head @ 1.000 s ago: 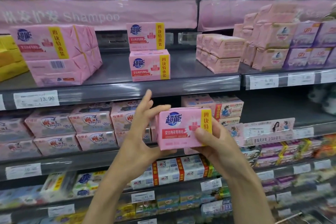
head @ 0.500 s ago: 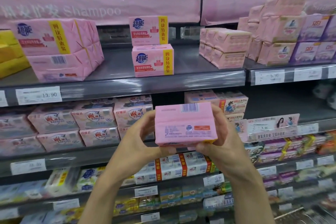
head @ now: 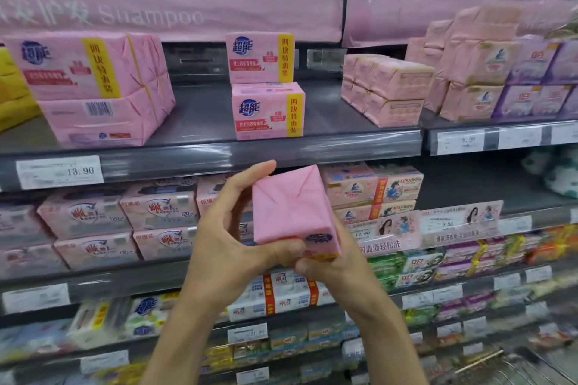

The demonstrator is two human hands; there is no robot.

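- Pink soap pack (head: 289,206): boxy, smooth paper wrap, folded end seams facing the camera, held before the grey metal shelf (head: 200,159).
- Left hand (head: 225,241) and right hand (head: 337,262): fingers curled round its lower edges.

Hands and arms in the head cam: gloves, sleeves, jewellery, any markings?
No gloves: the left hand and right hand are both bare. The left forearm and right forearm are bare down to the bottom edge of the picture, with no sleeve or cuff in view. No watch, bracelet or ring shows on the visible wrists and fingers. No tattoos, tape or markings can be seen.
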